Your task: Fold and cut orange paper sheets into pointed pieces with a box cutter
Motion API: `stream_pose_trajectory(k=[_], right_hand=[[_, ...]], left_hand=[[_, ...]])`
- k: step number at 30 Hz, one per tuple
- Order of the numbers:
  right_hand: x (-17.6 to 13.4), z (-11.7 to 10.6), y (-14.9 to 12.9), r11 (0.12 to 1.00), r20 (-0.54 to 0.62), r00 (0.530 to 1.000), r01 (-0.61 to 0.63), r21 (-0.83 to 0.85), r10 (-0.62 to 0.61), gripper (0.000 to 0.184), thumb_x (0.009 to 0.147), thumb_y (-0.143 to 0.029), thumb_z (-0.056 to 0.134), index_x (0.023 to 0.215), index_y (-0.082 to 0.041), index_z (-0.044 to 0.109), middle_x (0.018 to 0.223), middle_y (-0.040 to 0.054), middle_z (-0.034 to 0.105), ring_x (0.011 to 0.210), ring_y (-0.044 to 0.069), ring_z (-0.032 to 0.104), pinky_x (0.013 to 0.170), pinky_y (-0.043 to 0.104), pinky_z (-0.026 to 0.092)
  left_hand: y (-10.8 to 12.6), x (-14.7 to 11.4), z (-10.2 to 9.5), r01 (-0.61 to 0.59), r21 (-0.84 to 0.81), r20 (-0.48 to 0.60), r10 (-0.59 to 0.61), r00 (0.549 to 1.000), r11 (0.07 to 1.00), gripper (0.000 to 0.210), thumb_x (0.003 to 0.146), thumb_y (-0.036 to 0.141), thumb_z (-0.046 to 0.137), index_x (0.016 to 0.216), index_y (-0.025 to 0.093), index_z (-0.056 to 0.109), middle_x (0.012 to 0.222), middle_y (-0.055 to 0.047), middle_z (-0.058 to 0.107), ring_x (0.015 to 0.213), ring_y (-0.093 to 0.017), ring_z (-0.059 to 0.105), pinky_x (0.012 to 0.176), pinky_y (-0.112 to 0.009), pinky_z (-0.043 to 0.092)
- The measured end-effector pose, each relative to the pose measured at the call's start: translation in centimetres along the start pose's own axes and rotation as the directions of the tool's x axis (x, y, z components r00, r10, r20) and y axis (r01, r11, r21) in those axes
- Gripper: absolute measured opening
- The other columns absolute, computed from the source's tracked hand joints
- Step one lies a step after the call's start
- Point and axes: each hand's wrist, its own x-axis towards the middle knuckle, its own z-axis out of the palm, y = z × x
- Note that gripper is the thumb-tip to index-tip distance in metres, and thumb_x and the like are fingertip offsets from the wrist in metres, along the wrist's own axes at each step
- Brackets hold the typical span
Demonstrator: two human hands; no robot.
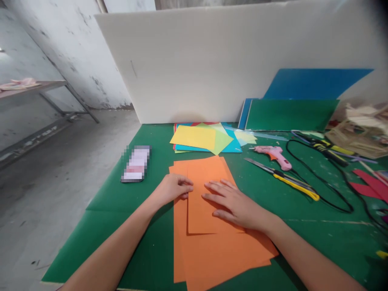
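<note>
Several orange paper sheets [224, 254] lie overlapped on the green table top, with a smaller orange piece of paper [200, 216] on top; I cannot tell whether it is folded or cut. At the left edge of this smaller piece, my left hand [172, 188] has its thumb and fingers drawn together in a pinch on the paper. My right hand [233, 202] rests flat on the same piece, palm down and fingers spread. Its palm hides part of the paper's right side.
Coloured paper [194, 137] is stacked behind the orange sheets. To the right lie a pink glue gun [274, 155] with its black cord and a yellow utility knife [297, 186], blade out. A blurred phone [136, 163] is at left. A white foam board [194, 64] stands behind.
</note>
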Motion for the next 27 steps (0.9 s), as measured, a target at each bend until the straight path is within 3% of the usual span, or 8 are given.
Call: stream_pose_trajectory(k=[7,16,27], right_hand=[[0.09,0.01,-0.09,1.0,0.007,1.0,0.001,-0.022,-0.001,0.048,0.097,-0.047,0.044,0.141,-0.03,0.044,0.154,0.007,0.034,0.142,0.028,0.026,0.115,0.054,0.02],[0.36,0.08,-0.34,0.998,-0.043,0.999,0.006,-0.06,-0.009,0.039,0.099,-0.034,0.04,0.136,-0.028,0.05,0.15,0.0077,0.04,0.139,0.027,0.033,0.113,0.055,0.025],[0.46,0.23,-0.28,0.997,-0.05,0.999,-0.007,-0.077,0.003,0.04,0.099,-0.035,0.039,0.137,-0.029,0.05,0.151,0.0073,0.04,0.139,0.027,0.034,0.113,0.054,0.026]], left_hand=[[0.17,-0.27,0.04,0.012,0.002,0.02,-0.012,1.0,1.0,0.024,0.077,0.037,0.065,0.09,0.017,0.067,0.064,-0.001,0.07,0.061,-0.017,0.068,0.063,-0.026,0.053],[0.73,-0.57,0.09,-0.003,0.053,0.004,0.003,1.0,0.999,0.021,0.079,0.037,0.062,0.085,0.017,0.064,0.063,-0.001,0.069,0.06,-0.017,0.069,0.06,-0.025,0.051],[0.77,-0.73,0.2,-0.012,0.114,-0.007,0.013,1.0,0.993,0.025,0.081,0.039,0.06,0.083,0.017,0.07,0.059,0.0,0.068,0.06,-0.017,0.067,0.06,-0.024,0.048]])
